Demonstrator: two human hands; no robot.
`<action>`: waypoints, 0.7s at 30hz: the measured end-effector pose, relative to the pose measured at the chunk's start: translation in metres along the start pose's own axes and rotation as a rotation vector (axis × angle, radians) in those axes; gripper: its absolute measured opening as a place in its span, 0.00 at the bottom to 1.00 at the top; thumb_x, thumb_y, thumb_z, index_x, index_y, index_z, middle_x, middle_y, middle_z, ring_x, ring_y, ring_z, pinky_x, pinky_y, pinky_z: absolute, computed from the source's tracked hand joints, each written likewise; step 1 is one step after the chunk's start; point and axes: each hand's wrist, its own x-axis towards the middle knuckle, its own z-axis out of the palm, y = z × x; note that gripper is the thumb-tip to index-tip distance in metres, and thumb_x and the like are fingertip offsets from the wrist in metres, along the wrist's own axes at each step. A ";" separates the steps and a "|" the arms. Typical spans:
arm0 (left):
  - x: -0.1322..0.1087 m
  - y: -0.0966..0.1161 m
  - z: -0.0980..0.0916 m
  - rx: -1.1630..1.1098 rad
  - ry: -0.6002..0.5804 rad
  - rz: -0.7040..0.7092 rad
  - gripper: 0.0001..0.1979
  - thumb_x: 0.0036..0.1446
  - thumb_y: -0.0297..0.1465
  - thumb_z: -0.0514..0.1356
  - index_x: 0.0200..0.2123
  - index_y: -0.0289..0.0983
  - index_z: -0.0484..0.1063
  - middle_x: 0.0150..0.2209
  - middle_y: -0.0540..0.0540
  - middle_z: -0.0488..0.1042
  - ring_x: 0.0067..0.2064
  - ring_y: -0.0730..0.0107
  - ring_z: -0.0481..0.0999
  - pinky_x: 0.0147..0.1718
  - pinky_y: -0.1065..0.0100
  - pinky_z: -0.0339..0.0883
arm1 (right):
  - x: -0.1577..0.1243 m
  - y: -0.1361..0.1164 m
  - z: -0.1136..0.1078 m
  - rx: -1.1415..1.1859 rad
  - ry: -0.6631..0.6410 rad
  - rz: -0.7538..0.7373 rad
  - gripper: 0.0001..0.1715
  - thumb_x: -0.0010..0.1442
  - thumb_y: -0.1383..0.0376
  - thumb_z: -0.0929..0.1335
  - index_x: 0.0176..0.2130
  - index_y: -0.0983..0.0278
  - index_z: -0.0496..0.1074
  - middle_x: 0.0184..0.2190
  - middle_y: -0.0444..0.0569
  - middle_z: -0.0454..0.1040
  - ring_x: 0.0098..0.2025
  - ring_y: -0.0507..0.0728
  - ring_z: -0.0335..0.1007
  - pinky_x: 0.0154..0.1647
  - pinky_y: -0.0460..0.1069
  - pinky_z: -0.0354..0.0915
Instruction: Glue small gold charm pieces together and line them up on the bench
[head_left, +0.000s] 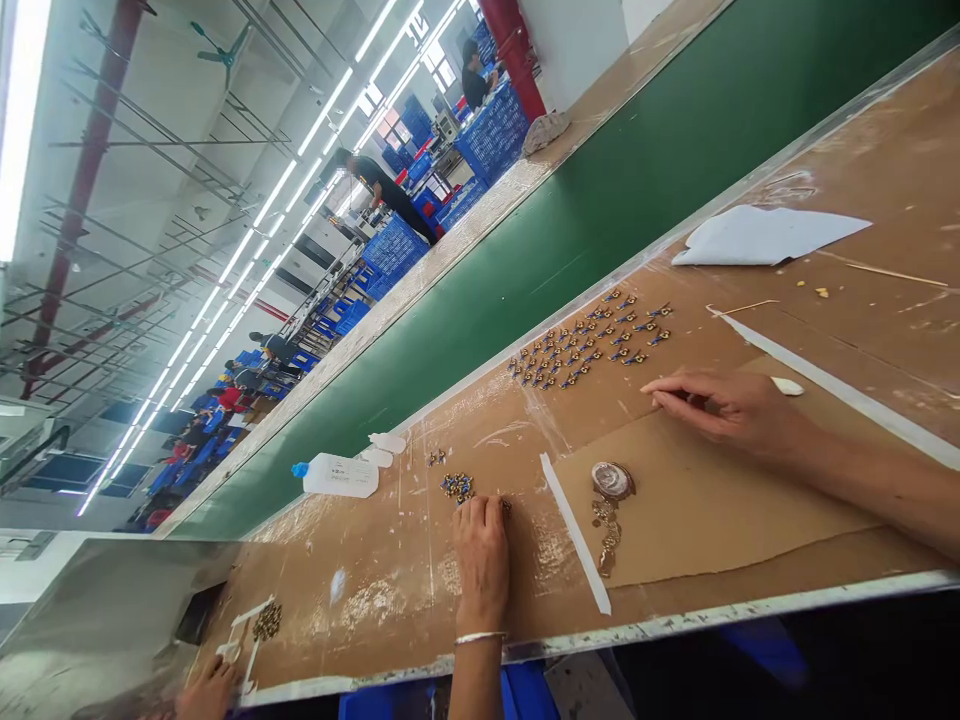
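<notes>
My left hand [481,555], with a pale bangle on the wrist, rests on the brown tabletop with its fingers together and bent down. It touches the near edge of a small heap of gold-and-blue metal parts [457,487]; its fingertips are hidden. To the right, my right hand [724,405] is closed in a pinch above a cardboard sheet [697,500]; whatever lies between the fingertips is too small to make out. Beyond it, several gold-and-blue parts [574,350] stand in rows. A small round dish of whitish paste [611,481] sits on the cardboard, with a wet brown smear beside it.
A white bottle with a blue cap [341,475] lies left of the heap. White paper [772,236] lies at the back right. A green conveyor belt [495,290] runs behind. At lower left, another person's hand [210,690] is near a pile of parts [267,622].
</notes>
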 end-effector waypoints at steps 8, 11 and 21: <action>-0.012 0.019 -0.016 -0.214 -0.089 -0.194 0.15 0.58 0.39 0.52 0.30 0.38 0.75 0.31 0.45 0.76 0.33 0.64 0.74 0.34 0.66 0.66 | 0.001 -0.001 -0.003 -0.006 -0.015 0.028 0.11 0.63 0.62 0.61 0.36 0.61 0.71 0.26 0.44 0.72 0.24 0.49 0.64 0.24 0.45 0.60; -0.023 0.031 -0.018 -0.295 -0.203 -0.239 0.14 0.54 0.41 0.57 0.26 0.39 0.76 0.27 0.46 0.76 0.30 0.64 0.74 0.30 0.68 0.65 | 0.001 0.003 0.000 -0.007 -0.012 0.015 0.11 0.63 0.62 0.61 0.36 0.62 0.72 0.26 0.44 0.72 0.25 0.49 0.64 0.25 0.45 0.60; -0.008 0.057 -0.020 -0.211 -0.387 -0.325 0.09 0.48 0.33 0.56 0.21 0.39 0.72 0.23 0.47 0.73 0.27 0.67 0.69 0.28 0.69 0.55 | 0.001 0.002 -0.001 -0.012 0.000 0.018 0.13 0.63 0.61 0.61 0.36 0.62 0.72 0.25 0.45 0.72 0.25 0.49 0.63 0.26 0.46 0.61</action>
